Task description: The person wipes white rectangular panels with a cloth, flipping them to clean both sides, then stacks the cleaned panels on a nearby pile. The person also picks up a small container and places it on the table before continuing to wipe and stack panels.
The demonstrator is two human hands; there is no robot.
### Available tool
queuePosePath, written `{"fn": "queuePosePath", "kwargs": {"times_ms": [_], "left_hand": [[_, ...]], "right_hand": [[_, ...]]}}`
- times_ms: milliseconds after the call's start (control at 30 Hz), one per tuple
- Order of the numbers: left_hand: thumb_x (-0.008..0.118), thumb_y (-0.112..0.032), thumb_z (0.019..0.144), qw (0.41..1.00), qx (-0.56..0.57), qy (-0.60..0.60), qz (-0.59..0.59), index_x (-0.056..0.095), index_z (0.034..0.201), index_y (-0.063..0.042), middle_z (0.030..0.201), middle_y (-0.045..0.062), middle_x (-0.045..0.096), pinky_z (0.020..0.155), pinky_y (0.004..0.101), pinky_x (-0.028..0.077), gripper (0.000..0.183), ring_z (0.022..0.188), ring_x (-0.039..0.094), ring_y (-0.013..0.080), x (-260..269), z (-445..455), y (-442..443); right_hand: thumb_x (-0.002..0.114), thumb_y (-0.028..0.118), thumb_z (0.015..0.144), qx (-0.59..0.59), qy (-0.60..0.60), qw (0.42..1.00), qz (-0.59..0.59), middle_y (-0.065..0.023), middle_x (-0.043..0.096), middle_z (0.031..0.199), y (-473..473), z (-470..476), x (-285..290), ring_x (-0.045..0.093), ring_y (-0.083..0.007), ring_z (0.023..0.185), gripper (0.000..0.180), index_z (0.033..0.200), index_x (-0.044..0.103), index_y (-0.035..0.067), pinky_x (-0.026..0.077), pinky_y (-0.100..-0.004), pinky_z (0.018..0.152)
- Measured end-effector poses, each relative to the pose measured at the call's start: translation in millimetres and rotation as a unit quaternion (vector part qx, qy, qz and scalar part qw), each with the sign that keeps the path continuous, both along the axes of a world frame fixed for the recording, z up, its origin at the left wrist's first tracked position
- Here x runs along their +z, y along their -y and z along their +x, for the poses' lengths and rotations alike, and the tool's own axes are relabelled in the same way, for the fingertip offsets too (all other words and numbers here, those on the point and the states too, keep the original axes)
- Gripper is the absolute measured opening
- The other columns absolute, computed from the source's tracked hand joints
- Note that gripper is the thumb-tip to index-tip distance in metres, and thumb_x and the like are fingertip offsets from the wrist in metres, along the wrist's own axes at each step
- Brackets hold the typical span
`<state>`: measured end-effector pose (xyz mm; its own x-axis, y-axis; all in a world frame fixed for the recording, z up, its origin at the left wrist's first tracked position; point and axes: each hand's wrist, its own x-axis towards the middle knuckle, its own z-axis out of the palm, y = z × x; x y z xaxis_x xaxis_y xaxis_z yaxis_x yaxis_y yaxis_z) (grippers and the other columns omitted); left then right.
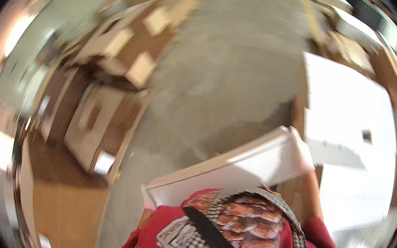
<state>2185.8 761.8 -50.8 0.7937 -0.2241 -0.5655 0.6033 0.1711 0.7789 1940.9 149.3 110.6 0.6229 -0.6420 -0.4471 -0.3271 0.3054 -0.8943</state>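
Observation:
A long stack of flat white panels, perhaps cardboard sheets point(210, 180), is held slantwise against the front of my body. My right hand point(302, 156) grips its far right end; the hand looks pale, perhaps gloved, and is blurred. At the lower left end, my left hand point(149, 203) holds the other end, mostly hidden behind the panels and the red sleeve. The stack's long edge is light brown and shows several layers. Close beside my right forearm is a pile of large white sheets point(350, 141) with a small dark mark on top.
Grey concrete floor point(233, 73) runs ahead as an aisle. Stacks of brown cardboard point(126, 115) line its left side, one with a white paper label point(104, 163). More cardboard point(353, 53) lies at the far right, near a yellow floor line point(309, 19).

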Motion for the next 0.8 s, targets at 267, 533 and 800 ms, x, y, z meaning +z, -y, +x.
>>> {"fn": "queuePosePath", "kwargs": {"times_ms": [267, 533, 800], "left_hand": [[0.035, -0.09, 0.093, 0.992, -0.115, -0.06, 0.01, 0.049, 0.155, -0.01, 0.154, 0.014, 0.053, 0.115, 0.0497, 0.044, 0.103, 0.135, 0.054, 0.037, -1.9, 242.5, 113.1], [0.036, -0.091, 0.092, 0.962, -0.24, -0.129, -0.005, 0.054, 0.151, -0.011, 0.151, 0.013, 0.056, 0.113, 0.0499, 0.046, 0.1, 0.133, 0.055, 0.0374, -24.3, 362.4, 217.8], [0.037, -0.09, 0.093, 0.922, -0.345, -0.176, -0.015, 0.059, 0.147, -0.011, 0.145, 0.011, 0.061, 0.112, 0.0476, 0.046, 0.098, 0.129, 0.057, 0.0344, -39.3, 352.2, 327.7]], "right_hand": [[0.051, 0.068, 0.103, -0.116, -0.059, 0.988, -0.087, -0.0172, 0.068, 0.132, 33.5, 81.3, -37.0, 0.061, -0.0225, 0.121, 0.083, 0.143, 0.061, -0.004, 0.045, -0.035, 0.108], [0.046, 0.073, 0.102, -0.232, -0.149, 0.96, -0.052, -0.0216, 0.071, 0.129, 32.0, 89.6, -50.9, 0.064, -0.0262, 0.122, 0.085, 0.143, 0.063, 0.0, 0.046, -0.035, 0.107], [0.044, 0.074, 0.101, -0.239, -0.178, 0.954, -0.038, -0.0223, 0.071, 0.13, 101.0, 51.0, -18.3, 0.061, -0.0293, 0.129, 0.091, 0.135, 0.064, -0.009, 0.04, -0.0361, 0.114]]}}
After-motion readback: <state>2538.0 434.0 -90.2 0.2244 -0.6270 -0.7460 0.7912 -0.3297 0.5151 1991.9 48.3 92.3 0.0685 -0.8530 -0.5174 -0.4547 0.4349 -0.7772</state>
